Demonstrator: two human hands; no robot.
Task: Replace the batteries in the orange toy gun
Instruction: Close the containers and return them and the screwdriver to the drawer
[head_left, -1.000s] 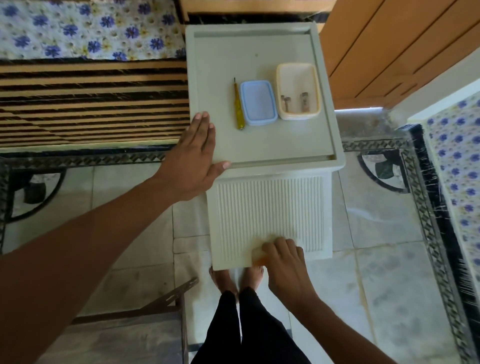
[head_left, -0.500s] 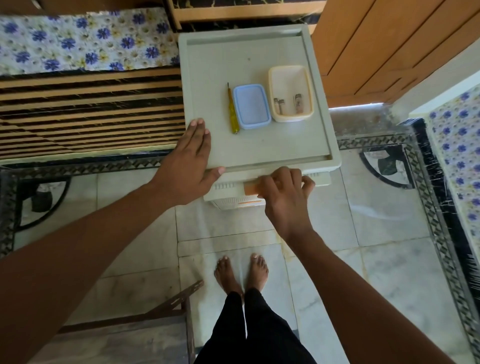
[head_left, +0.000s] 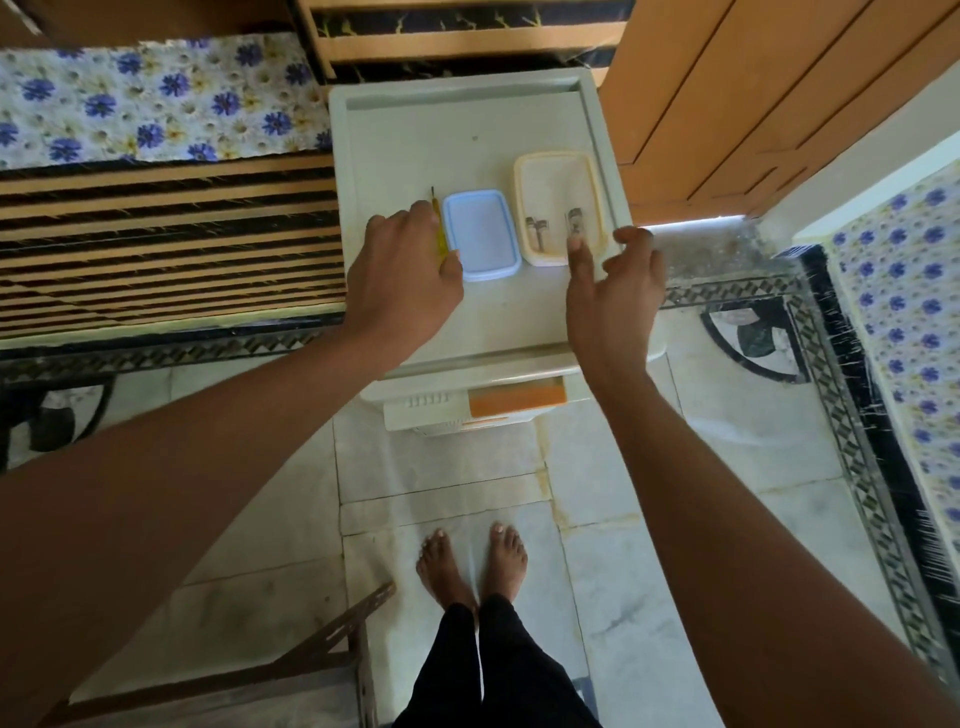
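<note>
Both hands had risen over the counter (head_left: 467, 130): left hand (head_left: 402, 280) curled at the screwdriver (head_left: 440, 236), grip unclear, right hand (head_left: 610, 291) spread by the cream box (head_left: 558, 171). An orange piece (head_left: 517, 399), perhaps the toy gun, showed under the counter's lip, above marble floor (head_left: 675, 519).

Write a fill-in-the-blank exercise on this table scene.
The lid between the yellow screwdriver and the cream tub is ___.
The hand at the screwdriver is the person's ___ one.
The open cream tub holds ___.
The right hand, fingers spread, holds ___.
Missing words: blue; left; batteries; nothing.
</note>
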